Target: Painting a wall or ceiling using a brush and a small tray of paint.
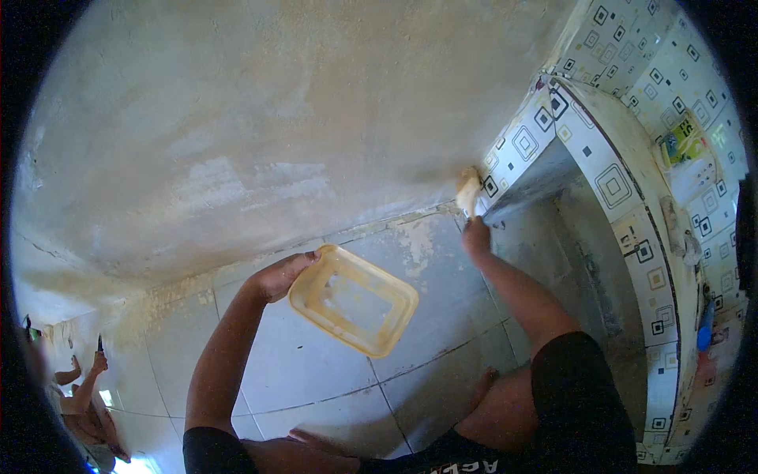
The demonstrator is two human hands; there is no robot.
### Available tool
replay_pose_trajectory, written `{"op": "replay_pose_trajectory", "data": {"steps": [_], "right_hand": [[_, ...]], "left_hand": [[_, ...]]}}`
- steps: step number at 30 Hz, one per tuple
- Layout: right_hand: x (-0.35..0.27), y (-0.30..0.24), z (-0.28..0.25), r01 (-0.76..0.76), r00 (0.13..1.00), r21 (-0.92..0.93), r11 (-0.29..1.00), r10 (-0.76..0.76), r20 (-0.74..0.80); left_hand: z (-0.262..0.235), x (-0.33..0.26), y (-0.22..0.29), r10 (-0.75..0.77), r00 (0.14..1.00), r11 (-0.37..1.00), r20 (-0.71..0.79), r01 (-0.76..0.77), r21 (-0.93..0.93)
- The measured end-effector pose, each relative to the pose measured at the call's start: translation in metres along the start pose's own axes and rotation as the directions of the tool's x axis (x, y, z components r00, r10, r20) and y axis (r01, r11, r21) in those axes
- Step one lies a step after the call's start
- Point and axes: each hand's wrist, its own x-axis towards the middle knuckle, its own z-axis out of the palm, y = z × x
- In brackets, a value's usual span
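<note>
My left hand grips the left corner of a shallow cream-yellow plastic tub, tilted above the floor. Whitish residue is smeared inside the tub. With my right arm stretched forward, my right hand is closed round a short-handled tool with a pale, smeared head. The head is at the foot of the plastered wall, beside the patterned tile edge. Whether it is a brush or a putty knife, I cannot tell.
Large pale tiles cover the floor. On the right a tiled counter support curves round a recess. A green-yellow packet and a blue object are on that side. At far left another person's hand holds a dark tool.
</note>
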Motion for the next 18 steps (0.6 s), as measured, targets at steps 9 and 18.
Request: {"op": "replay_pose_trajectory", "data": {"steps": [9,18], "right_hand": [[-0.093,-0.134,-0.006,0.357,0.822,0.254,0.899,-0.432,0.371],[-0.065,-0.104,0.011,0.377,0.812,0.233,0.897,-0.44,0.383]], "left_hand": [[0.011,-0.017,0.002,-0.05,0.998,0.998,-0.03,0.049,-0.04],[0.011,-0.008,0.003,-0.047,0.998,0.991,-0.028,0.043,-0.125]]}}
